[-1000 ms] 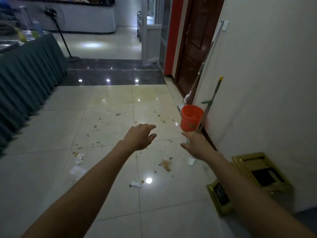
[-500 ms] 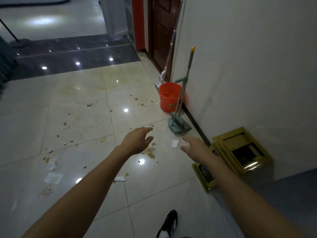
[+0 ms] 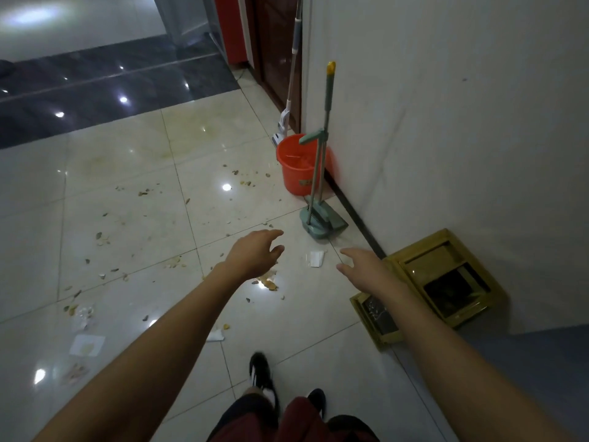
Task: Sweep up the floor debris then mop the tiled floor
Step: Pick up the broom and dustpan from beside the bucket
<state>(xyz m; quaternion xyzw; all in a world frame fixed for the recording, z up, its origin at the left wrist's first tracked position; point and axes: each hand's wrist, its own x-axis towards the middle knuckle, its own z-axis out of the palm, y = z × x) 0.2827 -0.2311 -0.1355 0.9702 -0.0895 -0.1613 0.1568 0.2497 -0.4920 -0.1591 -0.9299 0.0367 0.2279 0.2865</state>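
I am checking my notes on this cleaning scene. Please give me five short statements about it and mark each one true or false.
1. Both hands are empty. True: the left hand and the right hand are open and hold nothing.
2. The bucket is blue. False: it is orange.
3. The broom stands upright by the wall, with the dustpan at its foot. True.
4. The floor is already swept. False: debris and paper still lie on the tiles.
5. The mop lies flat on the floor. False: it leans upright near the door, behind the bucket.
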